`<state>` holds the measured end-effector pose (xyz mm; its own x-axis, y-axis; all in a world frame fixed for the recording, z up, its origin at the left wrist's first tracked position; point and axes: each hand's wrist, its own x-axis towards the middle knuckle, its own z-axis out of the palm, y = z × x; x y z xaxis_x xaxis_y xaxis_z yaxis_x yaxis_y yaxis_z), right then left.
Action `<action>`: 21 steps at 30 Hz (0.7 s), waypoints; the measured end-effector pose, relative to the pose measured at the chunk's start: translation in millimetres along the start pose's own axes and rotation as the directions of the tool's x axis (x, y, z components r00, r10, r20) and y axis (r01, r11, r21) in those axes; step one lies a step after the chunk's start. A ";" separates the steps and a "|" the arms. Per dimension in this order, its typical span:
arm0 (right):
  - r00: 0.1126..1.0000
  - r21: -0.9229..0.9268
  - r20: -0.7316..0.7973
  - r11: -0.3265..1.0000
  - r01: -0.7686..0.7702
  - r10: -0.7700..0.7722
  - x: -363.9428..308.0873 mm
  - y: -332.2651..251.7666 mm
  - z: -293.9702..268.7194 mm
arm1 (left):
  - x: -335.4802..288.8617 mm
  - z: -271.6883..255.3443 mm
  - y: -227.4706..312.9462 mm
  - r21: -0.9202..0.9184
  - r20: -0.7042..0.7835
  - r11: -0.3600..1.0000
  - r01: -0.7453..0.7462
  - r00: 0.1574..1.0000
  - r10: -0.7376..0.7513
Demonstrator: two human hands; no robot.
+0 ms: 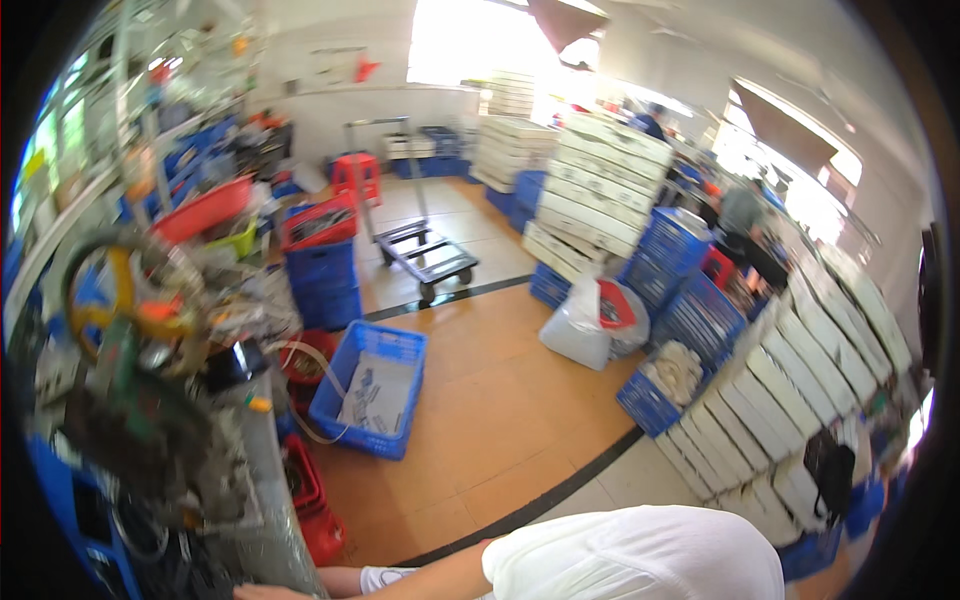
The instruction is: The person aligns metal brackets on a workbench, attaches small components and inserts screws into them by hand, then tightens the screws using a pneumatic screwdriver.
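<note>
My right arm (435,577), in a white short sleeve (630,550), comes in at the lower edge and reaches left. What looks like my right hand (268,593) shows only as a sliver on the near end of the cluttered workbench (285,500). The lower edge cuts it off, so its grip and anything in it are hidden. Dark cables (150,540) lie close to that hand. Farther along the bench stands a blurred green-and-dark machine (125,400) with a yellow-spoked wheel (122,290). My left hand is out of sight.
A blue crate (415,400) with small pieces stands beside the bench, near red bins (322,530). A platform trolley (425,255) stands farther off. White trays (765,400) and blue crates (700,310) are stacked at right, near a plastic bag (577,325). A person (742,220) is behind them.
</note>
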<state>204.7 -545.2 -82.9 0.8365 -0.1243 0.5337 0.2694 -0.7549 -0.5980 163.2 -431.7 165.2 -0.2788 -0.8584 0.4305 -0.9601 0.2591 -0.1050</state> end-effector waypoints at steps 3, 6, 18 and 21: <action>0.996 -0.037 -0.079 0.999 0.028 -0.031 6.7 -4.2 -3.9 | 39.9 -2.7 -9.9 -0.004 -0.046 0.987 -0.163 0.986 0.162; 0.990 -0.017 -0.088 0.994 0.108 -0.109 9.8 -10.8 3.2 | 59.2 -7.6 -5.4 0.021 -0.067 0.974 -0.228 0.971 0.229; 0.977 -0.115 -0.173 0.988 0.101 -0.120 13.5 -6.0 -4.7 | 77.6 -13.0 20.9 0.009 -0.095 0.978 -0.209 0.973 0.209; 0.973 -0.114 -0.178 0.986 0.125 -0.144 13.9 -7.3 0.9 | 77.4 -11.4 28.3 0.008 -0.084 0.985 -0.171 0.982 0.172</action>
<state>214.8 -540.9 -71.6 0.6906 -0.1271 0.7120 0.3156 -0.8328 -0.4548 114.7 -485.8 205.8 -0.4365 -0.7608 0.4802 -0.8983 0.3988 -0.1847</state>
